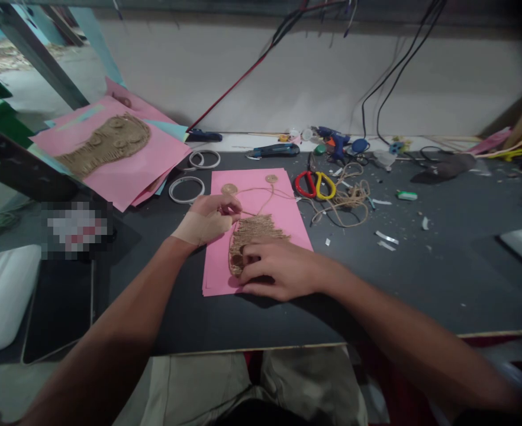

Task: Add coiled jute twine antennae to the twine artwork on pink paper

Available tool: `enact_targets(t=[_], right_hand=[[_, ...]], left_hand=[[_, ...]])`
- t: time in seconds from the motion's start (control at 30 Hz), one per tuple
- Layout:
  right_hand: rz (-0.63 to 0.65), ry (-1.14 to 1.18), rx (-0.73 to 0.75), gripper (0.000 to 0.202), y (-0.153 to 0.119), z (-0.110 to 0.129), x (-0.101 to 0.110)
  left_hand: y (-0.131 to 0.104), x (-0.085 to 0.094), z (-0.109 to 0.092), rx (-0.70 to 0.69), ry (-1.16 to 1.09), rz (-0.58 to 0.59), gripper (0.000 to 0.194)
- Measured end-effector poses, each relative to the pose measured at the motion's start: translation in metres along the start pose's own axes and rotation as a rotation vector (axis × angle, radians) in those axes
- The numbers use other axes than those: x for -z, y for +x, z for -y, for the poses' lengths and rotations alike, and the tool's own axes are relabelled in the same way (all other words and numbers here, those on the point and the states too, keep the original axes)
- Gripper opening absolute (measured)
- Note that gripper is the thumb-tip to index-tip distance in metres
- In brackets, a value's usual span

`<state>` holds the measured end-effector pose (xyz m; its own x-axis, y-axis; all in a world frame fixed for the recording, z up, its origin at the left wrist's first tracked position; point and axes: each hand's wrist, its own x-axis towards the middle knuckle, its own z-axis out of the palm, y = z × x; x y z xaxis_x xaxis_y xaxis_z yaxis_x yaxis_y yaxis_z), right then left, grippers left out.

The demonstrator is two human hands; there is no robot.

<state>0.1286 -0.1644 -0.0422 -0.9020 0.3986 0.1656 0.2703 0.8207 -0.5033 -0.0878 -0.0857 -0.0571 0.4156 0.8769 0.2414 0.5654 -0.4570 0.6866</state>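
My left hand (210, 219), with a tan wrap around its palm and wrist, pinches a strand of jute twine (248, 212) above a jute twine piece (257, 227). That piece is built of close rows of twine, with ragged ends on its right, and lies on pink paper sheets (219, 285). Fingers bent, my right hand (283, 269) grips the piece's lower part and covers some of it. Two flat twine coils, one left (229, 189) and one right (271, 178), lie at the paper's top. Twine runs from the right coil toward my left hand.
Right of the paper are red-and-yellow-handled scissors (316, 185) and tangled twine (354, 198). Tape rolls (186, 190) lie left. A blue cutter (275, 151) and glue gun (334, 141) lie behind. Back left, stacked sheets carry another jute piece (114, 142). A dark tablet (61, 305) lies left.
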Motion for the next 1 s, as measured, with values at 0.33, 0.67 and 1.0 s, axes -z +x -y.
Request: enact_targets(t=[0.33,0.67,1.0], right_hand=[[-0.011,-0.01,0.02,0.028,0.0005,0.0008,0.0006],[-0.017,-0.009,0.021,0.028,0.0008,0.0003,0.0005],[-0.029,0.003,0.02,0.027,0.001,0.0003,0.0002]], left_hand=[[0.0014,-0.001,0.0023,-0.021,0.013,0.029,0.016],[0.0045,-0.0062,0.0086,-0.073,0.113,0.063,0.015],[0.0023,-0.0093,0.0067,-0.205,0.19,0.031,0.014]])
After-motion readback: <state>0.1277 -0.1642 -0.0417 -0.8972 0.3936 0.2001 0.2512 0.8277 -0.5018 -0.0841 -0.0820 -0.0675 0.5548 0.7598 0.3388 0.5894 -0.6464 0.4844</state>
